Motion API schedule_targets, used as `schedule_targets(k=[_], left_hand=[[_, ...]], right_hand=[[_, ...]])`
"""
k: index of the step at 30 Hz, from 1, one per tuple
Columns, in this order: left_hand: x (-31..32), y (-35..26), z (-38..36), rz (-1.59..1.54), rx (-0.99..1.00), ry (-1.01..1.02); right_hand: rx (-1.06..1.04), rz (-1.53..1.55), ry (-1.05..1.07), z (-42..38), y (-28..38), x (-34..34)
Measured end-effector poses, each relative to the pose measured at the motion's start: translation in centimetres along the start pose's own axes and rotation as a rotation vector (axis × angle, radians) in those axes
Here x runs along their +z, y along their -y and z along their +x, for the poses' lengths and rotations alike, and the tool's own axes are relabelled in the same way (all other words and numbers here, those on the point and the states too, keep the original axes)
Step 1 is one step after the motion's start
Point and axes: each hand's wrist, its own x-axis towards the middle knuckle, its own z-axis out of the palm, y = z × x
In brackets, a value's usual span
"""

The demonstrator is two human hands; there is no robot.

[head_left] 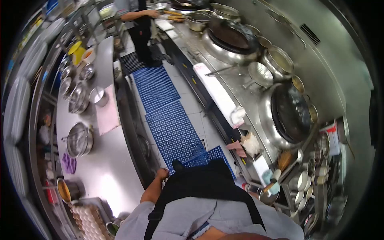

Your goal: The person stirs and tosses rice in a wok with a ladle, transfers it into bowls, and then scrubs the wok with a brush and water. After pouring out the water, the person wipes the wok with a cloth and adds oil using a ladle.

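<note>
My left hand (162,173) hangs beside the black apron (196,180), close to the edge of the left steel counter (116,168). Its fingers are curled closed, and whether anything is inside them is hidden. My right hand is out of sight; only a sliver of that arm shows at the apron's right side. To the right of the apron, a brush (284,160) and a ladle (298,156) lie by the range. Blue perforated mats (172,124) cover the floor ahead of me.
Steel bowls (79,140) and a pink cloth (107,112) lie on the left counter, with an egg tray (86,220) nearer. Large woks (290,114) and a long white board (216,92) line the right range. Another person (140,36) stands at the aisle's far end.
</note>
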Motion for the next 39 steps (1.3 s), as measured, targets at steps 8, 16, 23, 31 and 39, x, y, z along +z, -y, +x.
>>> schedule_targets(k=[8,16,23,31,39], left_hand=[[-4.4,-3.7,6.9,0.155,0.061,0.08],[-4.0,-4.6,9.0,0.1,0.316,-0.091],[-3.5,-2.8,4.2,0.213,0.13,0.035],[-2.4,0.9,4.6,0.274,0.108,0.132],[-5.5,-1.8,5.3,0.01,0.102,0.118]], right_hand=[[-0.073,0.03,-0.121,-0.7,1.9,2.5],[0.051,0.402,-0.643,-1.3,-6.5,-4.6],[0.086,0.745,-1.179,-8.3,-7.3,-10.5],[-0.105,0.082,-0.29,-1.1,-0.3,3.5],[-0.514,-0.941,-0.157,1.0,1.0,3.8]])
